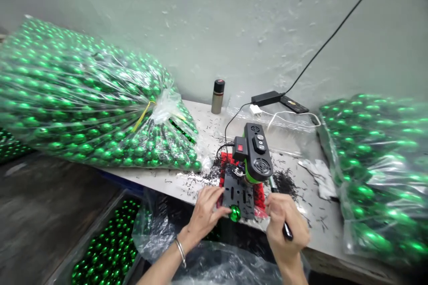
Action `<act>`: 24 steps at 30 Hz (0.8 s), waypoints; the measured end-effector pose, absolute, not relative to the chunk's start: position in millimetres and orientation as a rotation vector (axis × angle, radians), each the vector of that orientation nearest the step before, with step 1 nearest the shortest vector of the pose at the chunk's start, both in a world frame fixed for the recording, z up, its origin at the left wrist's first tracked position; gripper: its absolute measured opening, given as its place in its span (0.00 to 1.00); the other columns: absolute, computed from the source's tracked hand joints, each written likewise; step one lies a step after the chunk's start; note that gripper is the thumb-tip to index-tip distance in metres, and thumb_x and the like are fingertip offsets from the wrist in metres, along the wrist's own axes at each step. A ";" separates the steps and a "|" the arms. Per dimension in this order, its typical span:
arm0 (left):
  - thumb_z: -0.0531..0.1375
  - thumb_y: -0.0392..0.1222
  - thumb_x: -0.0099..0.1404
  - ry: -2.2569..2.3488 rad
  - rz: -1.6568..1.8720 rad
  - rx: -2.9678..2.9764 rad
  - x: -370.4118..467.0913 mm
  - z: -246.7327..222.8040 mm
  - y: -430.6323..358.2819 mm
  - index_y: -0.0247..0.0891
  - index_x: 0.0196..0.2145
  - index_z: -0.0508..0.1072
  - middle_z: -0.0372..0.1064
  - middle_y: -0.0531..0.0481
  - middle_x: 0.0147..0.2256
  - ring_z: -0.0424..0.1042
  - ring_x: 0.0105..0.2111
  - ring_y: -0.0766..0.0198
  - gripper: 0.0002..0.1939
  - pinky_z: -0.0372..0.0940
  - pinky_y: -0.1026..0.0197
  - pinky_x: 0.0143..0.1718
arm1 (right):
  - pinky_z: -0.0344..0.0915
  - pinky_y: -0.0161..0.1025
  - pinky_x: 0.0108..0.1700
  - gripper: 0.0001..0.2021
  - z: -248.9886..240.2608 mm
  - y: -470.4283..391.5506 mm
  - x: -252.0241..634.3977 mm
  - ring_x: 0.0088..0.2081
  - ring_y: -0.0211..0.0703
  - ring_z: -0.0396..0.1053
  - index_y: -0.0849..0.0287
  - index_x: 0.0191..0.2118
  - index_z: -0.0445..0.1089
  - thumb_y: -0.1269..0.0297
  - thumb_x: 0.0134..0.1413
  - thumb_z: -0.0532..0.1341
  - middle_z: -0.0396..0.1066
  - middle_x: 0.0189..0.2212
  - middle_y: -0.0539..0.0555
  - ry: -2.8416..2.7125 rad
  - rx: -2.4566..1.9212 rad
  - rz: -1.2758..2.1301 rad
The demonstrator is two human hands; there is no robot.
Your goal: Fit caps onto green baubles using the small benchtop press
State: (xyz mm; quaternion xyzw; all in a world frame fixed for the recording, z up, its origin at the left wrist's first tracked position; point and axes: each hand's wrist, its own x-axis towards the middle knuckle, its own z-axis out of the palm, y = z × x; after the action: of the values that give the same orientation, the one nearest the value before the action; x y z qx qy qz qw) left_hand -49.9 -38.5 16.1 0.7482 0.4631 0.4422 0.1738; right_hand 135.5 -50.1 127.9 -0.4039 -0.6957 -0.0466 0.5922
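A small black drill press with a slotted base plate stands on the white table over a red mat. One shiny green ball is at the front edge of the plate. My left hand is beside it, thumb tip at the ball's left side, fingers apart and reaching over the plate's left edge. My right hand is wrapped round the black-ended lever at the right of the press.
Big clear bags of green balls lie at the left and right. A bottle, a power adapter, cables and a white glove lie behind. Dark shavings surround the press. A bin of green balls sits below left.
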 end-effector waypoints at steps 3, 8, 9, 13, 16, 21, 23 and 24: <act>0.51 0.41 0.73 1.506 1.314 2.128 -68.3 35.0 4.1 0.40 0.55 0.72 0.73 0.40 0.49 0.70 0.50 0.51 0.16 0.64 0.44 0.53 | 0.61 0.34 0.28 0.13 122.8 -49.6 134.5 0.27 0.35 0.65 0.58 0.28 0.61 0.84 0.55 0.54 0.63 0.22 0.48 -1.627 -0.911 -0.151; 0.51 0.28 0.66 1.846 0.877 2.192 -106.1 77.9 91.5 0.33 0.37 0.76 0.73 0.38 0.38 0.69 0.46 0.49 0.14 0.57 0.45 0.57 | 0.62 0.33 0.28 0.13 121.6 -49.3 135.5 0.27 0.35 0.66 0.58 0.28 0.61 0.85 0.54 0.54 0.64 0.22 0.48 -1.641 -0.885 -0.158; 0.52 0.27 0.65 1.872 0.838 2.180 -113.7 84.0 105.1 0.33 0.33 0.75 0.72 0.39 0.34 0.69 0.45 0.49 0.12 0.56 0.45 0.56 | 0.62 0.33 0.28 0.13 120.9 -49.3 135.6 0.27 0.36 0.67 0.58 0.27 0.61 0.84 0.54 0.54 0.64 0.22 0.48 -1.639 -0.890 -0.153; 0.56 0.27 0.60 1.950 0.726 2.121 -134.4 96.1 142.5 0.34 0.26 0.71 0.70 0.37 0.32 0.69 0.46 0.46 0.08 0.56 0.45 0.55 | 0.62 0.33 0.28 0.13 116.7 -49.2 135.0 0.27 0.35 0.66 0.58 0.28 0.61 0.84 0.55 0.53 0.65 0.24 0.49 -1.622 -0.896 -0.145; 0.59 0.27 0.57 1.987 0.639 2.052 -137.1 97.0 157.5 0.33 0.26 0.70 0.71 0.33 0.34 0.71 0.45 0.41 0.06 0.58 0.43 0.52 | 0.62 0.33 0.27 0.13 114.3 -49.5 134.9 0.27 0.35 0.66 0.58 0.28 0.61 0.84 0.55 0.53 0.64 0.24 0.49 -1.615 -0.896 -0.134; 0.63 0.31 0.56 1.959 0.624 1.956 -134.5 103.0 159.1 0.32 0.35 0.75 0.73 0.33 0.42 0.72 0.46 0.42 0.07 0.63 0.48 0.50 | 0.62 0.33 0.28 0.13 114.3 -50.1 135.7 0.27 0.35 0.66 0.58 0.28 0.61 0.83 0.55 0.53 0.63 0.23 0.48 -1.631 -0.894 -0.144; 0.62 0.35 0.59 1.923 0.666 1.943 -135.6 107.1 147.8 0.33 0.42 0.75 0.73 0.36 0.46 0.72 0.47 0.46 0.12 0.64 0.50 0.51 | 0.61 0.34 0.28 0.13 114.4 -50.0 135.7 0.26 0.36 0.66 0.57 0.28 0.60 0.83 0.55 0.53 0.63 0.22 0.48 -1.634 -0.888 -0.144; 0.61 0.38 0.62 1.872 0.733 1.888 -136.1 108.4 139.2 0.33 0.46 0.74 0.74 0.37 0.46 0.73 0.46 0.49 0.14 0.66 0.51 0.50 | 0.61 0.34 0.28 0.13 114.1 -49.9 135.7 0.26 0.36 0.65 0.57 0.27 0.60 0.83 0.55 0.53 0.63 0.22 0.48 -1.632 -0.891 -0.138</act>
State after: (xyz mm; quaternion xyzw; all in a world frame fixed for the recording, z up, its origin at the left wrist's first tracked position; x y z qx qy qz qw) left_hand -136.1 139.2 108.4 0.6719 0.6664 0.2610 0.1906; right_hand 135.7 -49.9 114.1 -0.3839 -0.7028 -0.0593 0.5960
